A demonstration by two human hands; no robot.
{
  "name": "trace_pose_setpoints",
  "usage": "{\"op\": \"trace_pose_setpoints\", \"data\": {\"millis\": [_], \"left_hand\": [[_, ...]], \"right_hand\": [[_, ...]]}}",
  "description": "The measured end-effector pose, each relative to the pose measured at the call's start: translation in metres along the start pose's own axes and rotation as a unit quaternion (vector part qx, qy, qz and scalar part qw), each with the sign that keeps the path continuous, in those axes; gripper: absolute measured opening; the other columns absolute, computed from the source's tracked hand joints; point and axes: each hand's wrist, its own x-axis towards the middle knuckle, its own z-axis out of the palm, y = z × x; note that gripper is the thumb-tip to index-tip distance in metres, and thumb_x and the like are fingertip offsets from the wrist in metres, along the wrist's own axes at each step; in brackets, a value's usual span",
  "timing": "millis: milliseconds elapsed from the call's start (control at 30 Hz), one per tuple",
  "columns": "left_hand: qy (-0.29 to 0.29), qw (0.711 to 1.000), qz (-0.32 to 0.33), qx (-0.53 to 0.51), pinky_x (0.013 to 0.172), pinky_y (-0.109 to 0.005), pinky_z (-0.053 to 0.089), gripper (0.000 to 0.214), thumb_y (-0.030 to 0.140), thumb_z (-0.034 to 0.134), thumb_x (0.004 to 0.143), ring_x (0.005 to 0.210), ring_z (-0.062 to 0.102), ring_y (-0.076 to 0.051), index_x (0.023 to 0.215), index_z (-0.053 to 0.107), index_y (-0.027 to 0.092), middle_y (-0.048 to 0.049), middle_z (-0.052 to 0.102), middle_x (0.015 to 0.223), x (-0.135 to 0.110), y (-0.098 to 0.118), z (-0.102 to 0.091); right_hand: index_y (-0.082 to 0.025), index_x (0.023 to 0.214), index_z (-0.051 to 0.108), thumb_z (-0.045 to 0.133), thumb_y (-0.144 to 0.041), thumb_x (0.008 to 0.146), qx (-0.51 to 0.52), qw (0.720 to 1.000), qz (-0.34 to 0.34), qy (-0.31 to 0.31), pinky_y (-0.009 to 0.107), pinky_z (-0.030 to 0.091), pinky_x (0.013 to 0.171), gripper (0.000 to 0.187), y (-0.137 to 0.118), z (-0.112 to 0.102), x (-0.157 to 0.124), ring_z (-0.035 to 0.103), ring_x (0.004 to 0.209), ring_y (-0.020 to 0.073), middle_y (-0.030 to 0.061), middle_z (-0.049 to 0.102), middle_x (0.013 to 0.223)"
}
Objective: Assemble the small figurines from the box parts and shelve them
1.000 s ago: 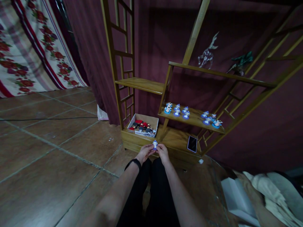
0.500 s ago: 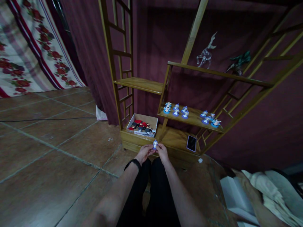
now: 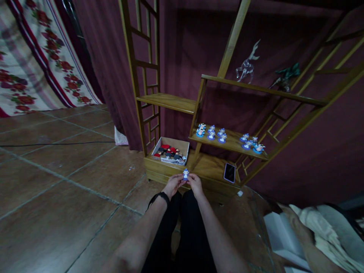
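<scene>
Between my two hands, upright in front of my knees, is a small purple-and-white figurine [image 3: 185, 174]. My left hand [image 3: 174, 184] grips its left side and base, and my right hand [image 3: 195, 182] pinches it from the right. Just beyond the hands, an open cardboard box [image 3: 186, 151] on the low shelf holds several red, black and grey figurines [image 3: 170, 151]. Similar purple figurines [image 3: 222, 138] stand in groups on the shelf above, along with blue-based ones [image 3: 200, 132].
A wooden display rack [image 3: 216, 167] stands before me. A phone [image 3: 229, 173] lies on its low shelf. Higher up are a clear glass animal [image 3: 246, 68] and a dark green ornament [image 3: 287, 76]. A white box [image 3: 284, 235] sits at the lower right; a cable [image 3: 57, 144] crosses the floor.
Almost nothing differs. Both hands keep hold of the figurine, which has shifted very slightly left in view.
</scene>
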Motion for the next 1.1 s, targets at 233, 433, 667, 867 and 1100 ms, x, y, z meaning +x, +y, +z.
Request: {"op": "trace_pose_setpoints", "data": {"millis": [233,433,667,867,1100], "left_hand": [[0.009,1.000,0.004,-0.004,0.052,-0.017,0.051,0.003,0.007,0.060,0.074,0.050,0.060,-0.008,0.075,0.062,0.009,-0.0058,0.065,0.062,0.003,-0.001,-0.001],[-0.014,1.000,0.000,0.002,0.053,-0.017,0.050,0.004,0.011,0.063,0.073,0.052,0.061,-0.009,0.075,0.064,0.008,-0.0070,0.066,0.063,0.000,0.000,-0.001],[-0.066,0.998,-0.004,0.024,0.056,-0.016,0.050,0.017,0.004,0.067,0.065,0.056,0.062,-0.008,0.082,0.067,0.009,-0.0069,0.068,0.071,-0.003,0.000,-0.001],[-0.055,0.998,-0.011,0.017,0.051,-0.015,0.049,0.010,0.004,0.063,0.069,0.050,0.059,-0.007,0.077,0.065,0.009,-0.0051,0.065,0.063,-0.002,0.000,0.001],[-0.058,0.998,-0.030,0.007,0.057,-0.018,0.052,0.013,0.000,0.058,0.072,0.055,0.061,-0.009,0.081,0.063,0.007,-0.0080,0.066,0.069,-0.008,0.002,0.004]], "right_hand": [[-0.019,0.074,0.062,0.064,-0.040,0.059,0.019,1.000,0.010,0.001,0.027,0.051,0.062,0.026,-0.002,0.001,-0.001,0.062,0.066,0.0145,0.0003,0.066,0.073],[-0.019,0.072,0.060,0.065,-0.040,0.058,0.037,0.999,0.010,0.005,0.027,0.051,0.062,0.026,-0.004,0.001,-0.003,0.061,0.063,0.0129,-0.0011,0.063,0.070],[-0.019,0.070,0.060,0.064,-0.037,0.059,0.047,0.999,0.005,0.001,0.026,0.050,0.063,0.022,-0.008,0.000,-0.006,0.060,0.063,0.0123,-0.0017,0.063,0.068],[-0.019,0.070,0.061,0.063,-0.036,0.059,0.041,0.999,0.004,-0.004,0.027,0.050,0.063,0.020,-0.007,0.000,-0.006,0.060,0.061,0.0128,-0.0015,0.064,0.068],[-0.019,0.074,0.063,0.063,-0.037,0.059,0.029,1.000,-0.005,-0.003,0.027,0.050,0.063,0.023,-0.008,-0.003,-0.006,0.060,0.065,0.0143,-0.0001,0.065,0.072]]}}
